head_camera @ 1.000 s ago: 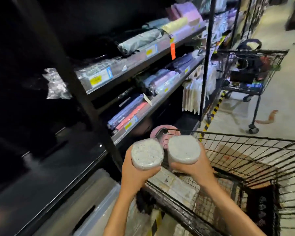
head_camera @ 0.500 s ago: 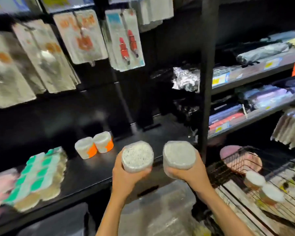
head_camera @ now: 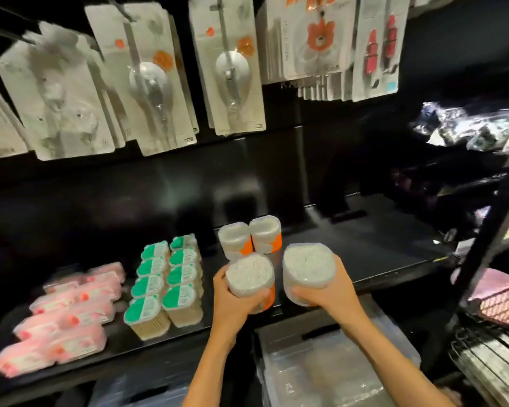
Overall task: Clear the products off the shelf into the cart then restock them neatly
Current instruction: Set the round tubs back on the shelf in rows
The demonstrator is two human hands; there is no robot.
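Hands [head_camera: 235,292] [head_camera: 332,289] each hold a tub above the shelf [head_camera: 365,245].

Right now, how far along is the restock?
Done: pink packs, two rows of green-lidded boxes and two orange-banded tubs stand lined up on the shelf. In hand: the left hand and right hand each have a grip on a clear tub, just in front of those two. Left: set them down; shelf space to their right is bare.

On the shelf [head_camera: 365,259], 2 tubs [head_camera: 249,239] stand behind 2 held tubs [head_camera: 279,274]; lidded boxes [head_camera: 168,277] sit left of them, flat packs [head_camera: 65,315] farthest left.
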